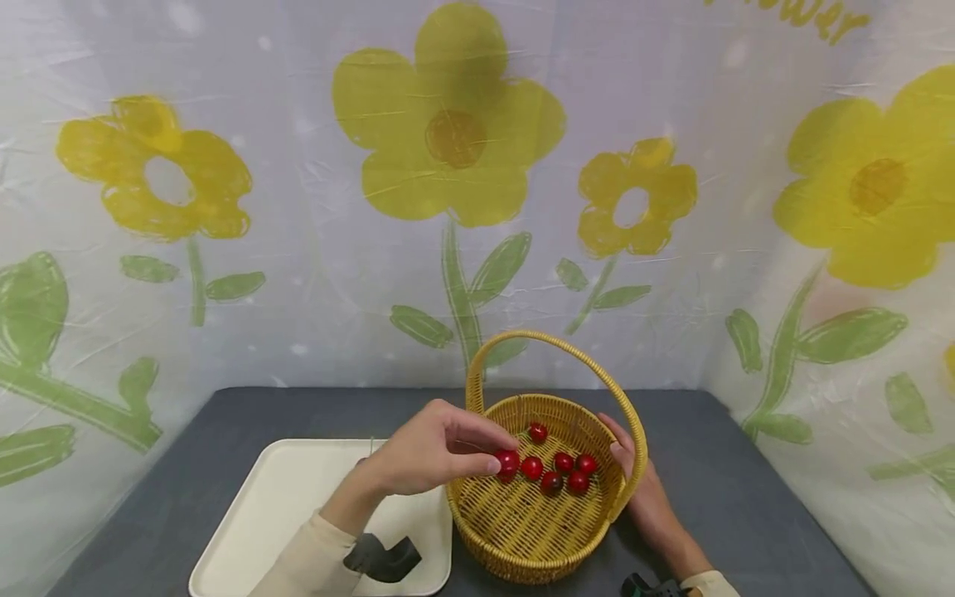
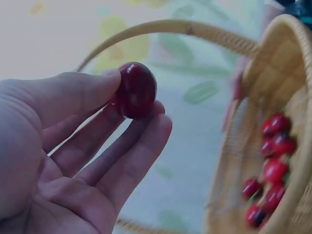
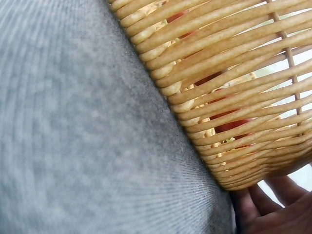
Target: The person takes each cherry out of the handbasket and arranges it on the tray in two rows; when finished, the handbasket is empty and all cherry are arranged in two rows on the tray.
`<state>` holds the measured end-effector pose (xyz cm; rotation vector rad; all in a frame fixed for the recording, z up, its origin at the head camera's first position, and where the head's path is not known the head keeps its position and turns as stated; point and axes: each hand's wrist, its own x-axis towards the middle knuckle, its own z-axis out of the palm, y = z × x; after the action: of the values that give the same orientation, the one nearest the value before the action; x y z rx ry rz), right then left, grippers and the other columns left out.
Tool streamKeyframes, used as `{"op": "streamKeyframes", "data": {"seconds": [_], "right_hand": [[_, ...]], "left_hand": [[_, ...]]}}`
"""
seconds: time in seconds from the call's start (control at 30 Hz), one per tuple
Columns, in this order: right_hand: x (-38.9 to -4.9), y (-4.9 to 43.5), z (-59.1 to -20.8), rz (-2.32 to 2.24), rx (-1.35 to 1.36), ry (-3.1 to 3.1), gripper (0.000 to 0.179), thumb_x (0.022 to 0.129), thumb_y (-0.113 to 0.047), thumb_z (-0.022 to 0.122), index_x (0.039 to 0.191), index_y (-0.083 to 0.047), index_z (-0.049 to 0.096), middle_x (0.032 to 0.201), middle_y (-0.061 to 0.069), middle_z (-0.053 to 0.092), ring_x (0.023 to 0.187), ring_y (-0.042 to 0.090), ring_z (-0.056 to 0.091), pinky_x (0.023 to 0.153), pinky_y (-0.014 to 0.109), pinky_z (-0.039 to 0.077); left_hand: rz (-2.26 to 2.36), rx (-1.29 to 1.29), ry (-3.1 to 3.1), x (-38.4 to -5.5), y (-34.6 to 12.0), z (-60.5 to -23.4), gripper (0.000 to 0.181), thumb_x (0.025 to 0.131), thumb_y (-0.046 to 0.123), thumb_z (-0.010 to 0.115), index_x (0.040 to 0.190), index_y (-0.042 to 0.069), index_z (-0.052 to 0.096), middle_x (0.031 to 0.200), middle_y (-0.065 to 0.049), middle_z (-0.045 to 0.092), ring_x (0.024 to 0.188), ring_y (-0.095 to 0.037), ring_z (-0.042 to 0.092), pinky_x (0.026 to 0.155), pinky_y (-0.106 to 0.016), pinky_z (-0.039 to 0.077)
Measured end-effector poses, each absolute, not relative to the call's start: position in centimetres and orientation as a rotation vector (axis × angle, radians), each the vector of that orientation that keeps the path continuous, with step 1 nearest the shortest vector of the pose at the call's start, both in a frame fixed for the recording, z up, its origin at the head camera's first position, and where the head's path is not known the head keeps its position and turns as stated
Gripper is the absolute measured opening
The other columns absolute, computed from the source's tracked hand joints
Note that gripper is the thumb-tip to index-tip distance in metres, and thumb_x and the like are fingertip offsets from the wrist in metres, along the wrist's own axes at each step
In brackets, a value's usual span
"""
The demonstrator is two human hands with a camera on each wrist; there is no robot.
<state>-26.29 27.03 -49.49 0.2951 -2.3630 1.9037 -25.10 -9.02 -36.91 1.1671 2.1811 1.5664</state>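
Left hand (image 1: 421, 452) pinching cherry (image 1: 508, 464); basket (image 1: 533, 570) just right of it; right hand (image 1: 647, 502) touching basket's far side, whether gripping cannot be told.

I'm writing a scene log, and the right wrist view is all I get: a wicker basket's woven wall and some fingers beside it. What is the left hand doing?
Observer: The left hand pinches a glossy red cherry.
Operator: I glimpse red through the weave. What is that?
Observer: More cherries, lying inside the wicker basket.
Operator: Does anything stand beside it?
Observer: Yes, a white tray, on the person's left side of it.
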Motion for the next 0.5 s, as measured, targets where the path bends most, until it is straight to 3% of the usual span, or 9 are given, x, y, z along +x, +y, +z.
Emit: {"op": "streamKeyframes", "data": {"seconds": [0.13, 0.23, 0.37, 0.5], "right_hand": [[-26.4, 27.0, -49.3, 1.933, 0.299, -2.354, 0.051, 0.121, -0.038, 0.036, 0.171, -0.026, 0.038, 0.170, 0.015, 0.047, 0.140, 0.005, 0.059, 0.103, 0.019, 0.054], [-26.4, 27.1, -49.2, 1.938, 0.307, -2.350, 0.051, 0.122, -0.038, 0.036, 0.171, -0.027, 0.037, 0.170, 0.014, 0.047, 0.141, 0.004, 0.059, 0.103, 0.018, 0.053], [-26.4, 27.1, -49.2, 1.912, 0.302, -2.365, 0.050, 0.121, -0.038, 0.036, 0.171, -0.028, 0.039, 0.170, 0.013, 0.047, 0.140, 0.002, 0.058, 0.104, 0.017, 0.052], [-26.3, 27.2, -49.4, 1.912, 0.291, -2.372, 0.051, 0.121, -0.039, 0.036, 0.171, -0.027, 0.038, 0.170, 0.013, 0.047, 0.140, 0.003, 0.058, 0.103, 0.019, 0.054]], "left_hand": [[1.619, 1.074, 2.263, -24.2, -13.8, -35.9, 0.026, 0.101, 0.015, 0.080, 0.127, 0.011, 0.082, 0.113, -0.008, 0.083, 0.069, -0.012, 0.071, 0.054, -0.026, 0.057], [1.664, 1.014, 2.331, -23.7, -17.5, -35.7, 0.027, 0.101, 0.012, 0.080, 0.128, 0.010, 0.081, 0.118, -0.010, 0.082, 0.086, -0.019, 0.081, 0.071, -0.030, 0.066], [1.665, 0.955, 2.450, -23.0, -22.0, -35.6, 0.027, 0.100, 0.010, 0.080, 0.127, 0.013, 0.081, 0.120, -0.007, 0.083, 0.106, -0.021, 0.082, 0.090, -0.031, 0.066], [1.648, 0.893, 2.520, -22.7, -25.8, -35.4, 0.029, 0.100, 0.008, 0.080, 0.129, 0.007, 0.080, 0.119, -0.007, 0.084, 0.105, -0.021, 0.083, 0.090, -0.032, 0.067]]}}
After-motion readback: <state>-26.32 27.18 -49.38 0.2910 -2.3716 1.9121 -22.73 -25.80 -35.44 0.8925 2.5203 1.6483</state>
